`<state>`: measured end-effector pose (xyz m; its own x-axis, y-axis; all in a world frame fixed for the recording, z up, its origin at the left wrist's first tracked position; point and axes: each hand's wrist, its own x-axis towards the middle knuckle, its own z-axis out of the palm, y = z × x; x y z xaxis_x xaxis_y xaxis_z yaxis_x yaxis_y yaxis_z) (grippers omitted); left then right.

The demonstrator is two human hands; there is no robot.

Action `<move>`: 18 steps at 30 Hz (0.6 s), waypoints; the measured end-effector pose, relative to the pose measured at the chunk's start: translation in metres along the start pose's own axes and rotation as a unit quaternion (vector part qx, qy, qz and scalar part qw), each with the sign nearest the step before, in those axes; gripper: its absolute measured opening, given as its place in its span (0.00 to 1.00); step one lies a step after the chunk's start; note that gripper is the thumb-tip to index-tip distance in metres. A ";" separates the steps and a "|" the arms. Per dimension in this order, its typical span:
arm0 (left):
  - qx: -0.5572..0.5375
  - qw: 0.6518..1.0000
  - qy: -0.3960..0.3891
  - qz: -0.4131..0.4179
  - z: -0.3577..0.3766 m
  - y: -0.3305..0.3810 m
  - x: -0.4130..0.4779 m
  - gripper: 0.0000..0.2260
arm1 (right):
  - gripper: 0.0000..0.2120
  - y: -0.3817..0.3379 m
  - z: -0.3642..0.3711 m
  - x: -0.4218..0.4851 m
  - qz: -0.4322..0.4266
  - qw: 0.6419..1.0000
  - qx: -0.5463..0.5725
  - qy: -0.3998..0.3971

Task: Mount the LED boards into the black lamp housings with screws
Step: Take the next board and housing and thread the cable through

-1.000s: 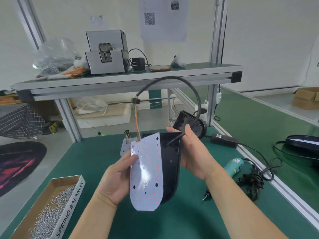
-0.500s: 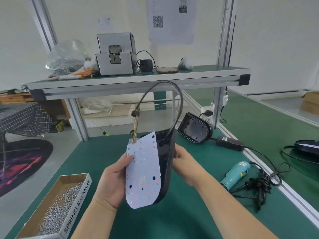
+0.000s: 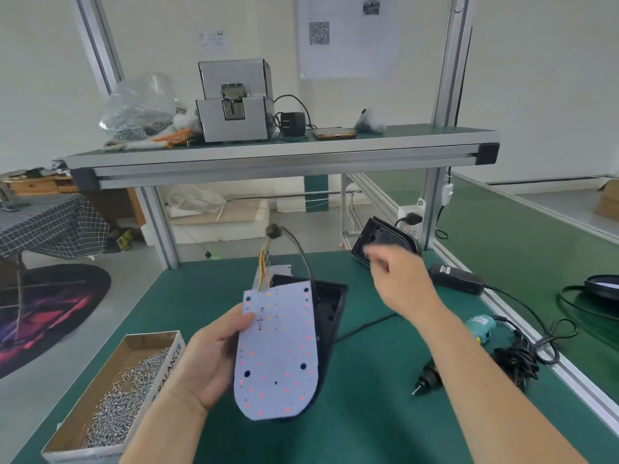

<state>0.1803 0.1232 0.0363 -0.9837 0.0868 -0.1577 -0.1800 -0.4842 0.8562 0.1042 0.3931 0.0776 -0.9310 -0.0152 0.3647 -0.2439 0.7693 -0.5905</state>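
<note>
My left hand point(image 3: 209, 360) grips a white LED board point(image 3: 278, 353) dotted with red and orange points, held over the open black lamp housing point(image 3: 330, 316) that rests tilted on the green table. Coloured wires point(image 3: 264, 262) and a black cable point(image 3: 298, 249) rise from the board's top edge. My right hand point(image 3: 398, 283) hovers above the table to the right of the housing, blurred, fingers loosely curled, holding nothing I can see. A second black housing point(image 3: 382, 237) leans against the frame post behind it.
A cardboard box of screws point(image 3: 110, 396) sits at the left front. A teal electric screwdriver point(image 3: 469, 343) with its tangled cord lies to the right, beside a black power adapter point(image 3: 455, 279). A raised shelf point(image 3: 278, 152) carries a grey screw feeder point(image 3: 234, 102).
My right hand has let go of the housing and lifted away to the right. The housing and board have tipped lower toward the table, now held by my left hand alone.
</note>
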 end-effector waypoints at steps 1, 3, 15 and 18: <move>0.023 1.000 -0.010 -0.003 0.002 -0.004 -0.001 0.16 | 0.17 -0.018 -0.010 0.006 -0.049 0.996 0.061 0.044; 0.078 0.997 -0.028 -0.004 0.005 -0.010 -0.002 0.15 | 0.17 -0.056 -0.026 0.016 -0.151 0.984 0.075 0.057; 0.016 0.999 -0.026 -0.013 -0.009 -0.014 -0.005 0.16 | 0.18 -0.089 -0.050 0.023 -0.176 0.923 -0.197 -0.280; -0.016 1.000 -0.016 -0.015 -0.012 -0.017 -0.006 0.16 | 0.09 -0.085 -0.044 0.011 -0.176 0.919 -0.163 -0.312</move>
<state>0.1893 0.1206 0.0164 -0.9776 0.1293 -0.1664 -0.2094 -0.5085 0.8352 0.1265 0.3554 0.1638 -0.8094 -0.5848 -0.0528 -0.5599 0.7957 -0.2311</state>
